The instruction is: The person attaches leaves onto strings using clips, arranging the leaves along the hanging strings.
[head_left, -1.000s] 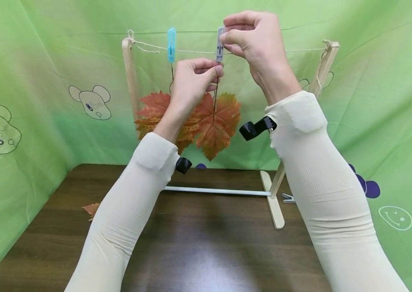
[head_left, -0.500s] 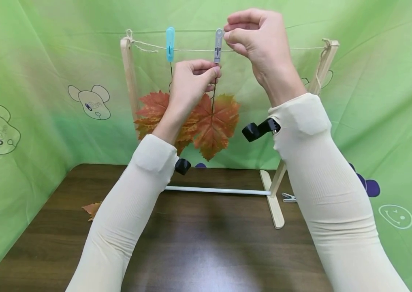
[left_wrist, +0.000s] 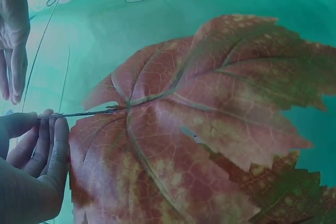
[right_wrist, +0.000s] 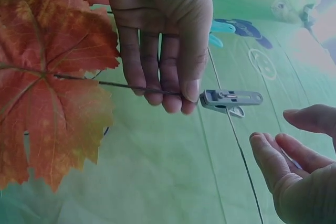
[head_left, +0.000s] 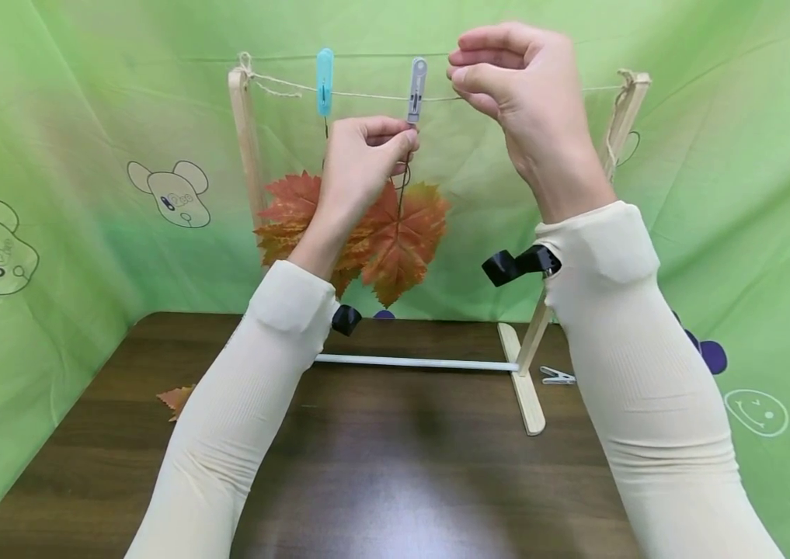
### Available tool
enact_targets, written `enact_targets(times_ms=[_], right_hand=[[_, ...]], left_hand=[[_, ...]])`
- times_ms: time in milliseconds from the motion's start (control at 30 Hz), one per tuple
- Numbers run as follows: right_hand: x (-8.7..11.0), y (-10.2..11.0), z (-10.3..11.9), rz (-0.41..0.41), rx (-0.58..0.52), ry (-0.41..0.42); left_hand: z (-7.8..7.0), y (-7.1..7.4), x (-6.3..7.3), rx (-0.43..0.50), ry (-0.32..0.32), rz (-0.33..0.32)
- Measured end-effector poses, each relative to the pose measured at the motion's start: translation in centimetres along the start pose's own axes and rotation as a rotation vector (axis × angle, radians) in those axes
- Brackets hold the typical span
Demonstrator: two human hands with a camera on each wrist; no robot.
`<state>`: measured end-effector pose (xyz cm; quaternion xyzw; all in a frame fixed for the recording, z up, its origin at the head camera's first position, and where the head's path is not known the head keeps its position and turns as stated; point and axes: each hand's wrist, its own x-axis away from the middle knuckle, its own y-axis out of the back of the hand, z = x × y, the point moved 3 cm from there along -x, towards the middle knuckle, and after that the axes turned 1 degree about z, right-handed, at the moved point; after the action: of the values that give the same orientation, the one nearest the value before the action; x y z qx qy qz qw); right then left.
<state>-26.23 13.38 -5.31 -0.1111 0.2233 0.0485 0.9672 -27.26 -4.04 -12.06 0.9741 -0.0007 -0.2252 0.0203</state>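
Observation:
A grey clothespin (head_left: 417, 87) is clipped upright on the string (head_left: 367, 96). Just under it, my left hand (head_left: 360, 163) pinches the thin dark stem of an orange-red artificial maple leaf (head_left: 405, 241), which hangs below; the left wrist view shows this stem (left_wrist: 89, 113) between thumb and fingers. My right hand (head_left: 537, 109) is to the right of the clothespin, apart from it, fingers loosely bent and holding nothing. In the right wrist view a gap separates the right fingertips from the clothespin (right_wrist: 231, 98). A turquoise clothespin (head_left: 325, 81) holds another leaf (head_left: 290, 210), partly hidden by my left arm.
The string runs between two wooden posts (head_left: 246, 140), joined low down by a white rod (head_left: 415, 362). A spare clothespin (head_left: 558, 376) lies on the brown table (head_left: 395, 466) by the right foot. Part of another leaf (head_left: 174, 400) shows beside my left sleeve.
My right hand has let go of the grey clothespin and moved off to the right. My left hand keeps its pinch on the stem, shifting slightly left and down; the leaf swings slightly left.

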Motion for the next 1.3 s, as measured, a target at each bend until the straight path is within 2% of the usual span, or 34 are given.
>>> enact_targets(times_ms=[233,400,567,800,1300], right_hand=[[1.1,1.0,-0.1,0.016,-0.002,0.037],[1.7,1.4,-0.4,0.024,0.003,0.032],[2.6,1.9,-0.9,0.037,-0.007,0.043],[4.1,2.2,-1.9,0.06,0.079,0.054],[6.6,3.3,-2.8,0.073,0.192,0.036]], left_hand=[[-0.1,0.3,0.1,-0.025,-0.001,0.01],[-0.1,0.5,0.3,-0.057,0.003,0.019],[0.0,0.7,0.9,-0.14,0.007,0.014],[-0.5,1.7,2.2,-0.239,-0.076,-0.015],[-0.4,3.8,5.4,-0.204,-0.182,0.011]])
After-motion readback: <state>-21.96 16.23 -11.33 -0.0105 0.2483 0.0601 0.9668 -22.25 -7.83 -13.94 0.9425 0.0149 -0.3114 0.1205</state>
